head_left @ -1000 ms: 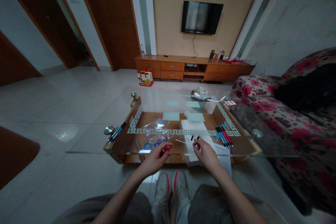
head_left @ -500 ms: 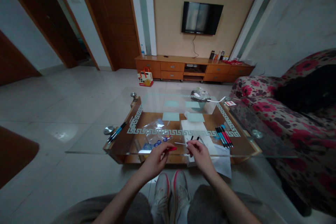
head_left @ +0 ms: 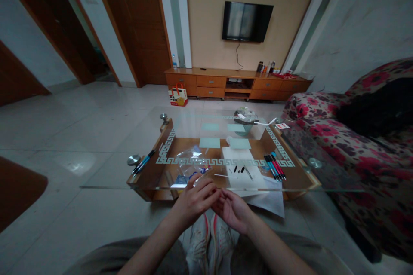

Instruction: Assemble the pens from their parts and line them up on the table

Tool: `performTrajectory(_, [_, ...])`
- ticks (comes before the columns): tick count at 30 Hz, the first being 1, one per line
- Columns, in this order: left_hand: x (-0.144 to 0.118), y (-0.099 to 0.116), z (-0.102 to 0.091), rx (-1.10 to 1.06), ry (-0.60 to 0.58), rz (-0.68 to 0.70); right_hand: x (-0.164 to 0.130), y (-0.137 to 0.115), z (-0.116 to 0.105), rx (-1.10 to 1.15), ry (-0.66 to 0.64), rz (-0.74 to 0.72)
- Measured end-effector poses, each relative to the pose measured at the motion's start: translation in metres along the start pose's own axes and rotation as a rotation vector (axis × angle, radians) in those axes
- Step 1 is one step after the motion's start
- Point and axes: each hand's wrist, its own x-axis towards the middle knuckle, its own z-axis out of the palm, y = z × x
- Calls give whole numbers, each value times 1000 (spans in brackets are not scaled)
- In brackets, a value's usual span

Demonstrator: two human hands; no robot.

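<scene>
My left hand [head_left: 200,197] and my right hand [head_left: 231,209] meet just in front of the glass table's near edge. The left fingers curl over the right fingertips, hiding whatever lies between them. The right hand is turned partly palm up, its fingers bent toward the left. Beyond them on the glass table [head_left: 109,176] lie small black pieces [head_left: 242,169], a thin silvery piece [head_left: 248,173] and a slim white rod [head_left: 221,175]. Several pens [head_left: 275,166] with black, blue and red parts lie together at the right. More pens [head_left: 143,163] rest at the left.
A clear plastic bag [head_left: 190,159] lies left of centre. A white box [head_left: 240,157] and a paper sheet [head_left: 267,204] show beneath the glass. Toward the far side stands a bowl [head_left: 245,116]. A floral sofa [head_left: 361,137] is on the right.
My hands have come together and closer to me. The red piece in my left hand is now hidden. My right hand has left the small black pieces, which stay on the table.
</scene>
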Motion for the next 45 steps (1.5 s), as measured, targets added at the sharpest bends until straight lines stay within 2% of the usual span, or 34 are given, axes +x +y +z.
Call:
performTrajectory(8, [2, -4, -5, -43, 10, -158, -6, -6, 5, -21, 41, -12])
performTrajectory(11, [4, -3, -8, -121, 34, -232, -14, -9, 12, -60, 47, -26])
performTrajectory(14, [8, 1, -13, -263, 68, -329, -25, -23, 19, -122, 41, -56])
performTrajectory(18, [18, 8, -20, -573, 174, -541, -38, -66, 24, -230, 63, -296])
performTrajectory(21, [27, 11, -24, -805, 212, -677, -40, -102, 20, -351, 179, -548])
performTrajectory(24, [35, 9, -27, -994, 260, -741, -35, -130, 9, -505, 305, -741])
performTrajectory(27, [40, 7, -31, -1120, 275, -767, -29, -147, -3, -684, 403, -852])
performTrajectory(31, [46, 9, -41, -1140, 300, -800, -25, -156, -8, -794, 489, -908])
performTrajectory(36, [63, 13, -56, -1126, 253, -814, -25, -156, -1, -865, 467, -878])
performTrajectory(38, [70, 9, -53, -1116, 211, -805, -24, -154, 2, -874, 427, -846])
performTrajectory(40, [75, 0, -41, -1111, 203, -812, -23, -152, 6, -901, 384, -814])
performTrajectory(43, [75, -21, -11, -1067, 194, -820, -19, -155, 9, -1066, 372, -815])
performTrajectory(45, [71, -35, 11, -984, 160, -826, -18, -158, 8, -1235, 410, -847])
